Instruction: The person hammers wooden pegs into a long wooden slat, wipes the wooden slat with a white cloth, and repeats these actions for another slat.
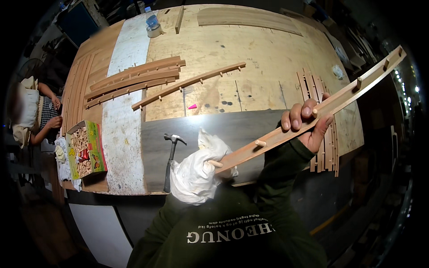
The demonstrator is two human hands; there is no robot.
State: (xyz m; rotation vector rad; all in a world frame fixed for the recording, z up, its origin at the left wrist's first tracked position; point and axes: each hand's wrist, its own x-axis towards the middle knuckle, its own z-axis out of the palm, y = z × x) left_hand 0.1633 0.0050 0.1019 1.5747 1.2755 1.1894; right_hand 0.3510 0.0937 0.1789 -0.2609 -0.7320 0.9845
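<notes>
My right hand (308, 123) grips a long wooden strip (279, 136) with several dowel pegs standing out of it. The strip slants from beside my body up to the far right. Its lower end runs into a bunched white cloth (194, 174). My left hand is covered by this cloth, which is gathered about the strip's end; its fingers are hidden. One peg pokes out at the cloth's edge. A claw hammer (171, 156) with a dark handle lies just left of the cloth, on a dark grey board (154, 134).
Pegged strips (134, 80) lie left of centre, with a single one (192, 85) beside them. More strips (330, 138) are stacked at right. A carton (96, 149) of dowels stands front left. A pink piece (192, 106), a bottle (151, 18) and another person's hands (55, 111) are visible.
</notes>
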